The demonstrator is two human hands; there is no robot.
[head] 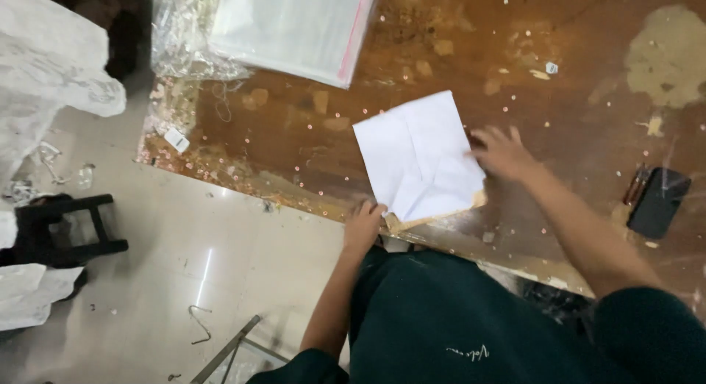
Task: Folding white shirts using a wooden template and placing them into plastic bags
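A creased white sheet of paper [419, 156] lies on a worn brown table [294, 127] near its front edge, over a thin tan board that shows at its lower right corner. My left hand [362, 224] rests at the table edge, fingertips touching the sheet's lower left corner. My right hand [502, 153] lies flat with fingers spread on the sheet's right edge; it is a little blurred. Neither hand grips anything.
A stack of clear plastic bags with a red strip [294, 27] lies at the table's back. A dark phone [658, 202] sits at the right. A black stool [62, 230] and white cloth [44, 75] are on the tiled floor at left.
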